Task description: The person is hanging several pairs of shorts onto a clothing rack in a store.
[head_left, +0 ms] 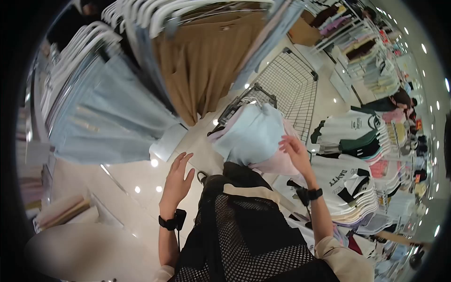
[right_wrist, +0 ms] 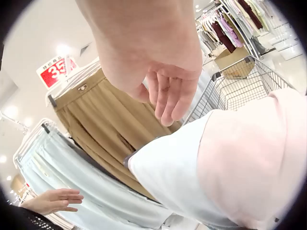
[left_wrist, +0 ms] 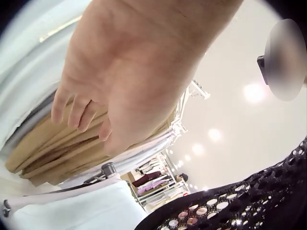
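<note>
Sitting in the shopping cart (head_left: 291, 89), the folded clothes (head_left: 249, 134) are right by the right hand (head_left: 296, 152), whose fingers curl loosely. The left hand (head_left: 177, 181) is wide open, empty. Blue skirts (head_left: 108, 113) and tan skirts (head_left: 202, 61) hang close ahead.

A clothing shop: hanging garment racks (head_left: 141, 28), price sign (right_wrist: 57, 72).

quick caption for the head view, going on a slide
Left hand open in the air, right hand at a pile of pale clothes by a cart, beside hanging skirts
</note>
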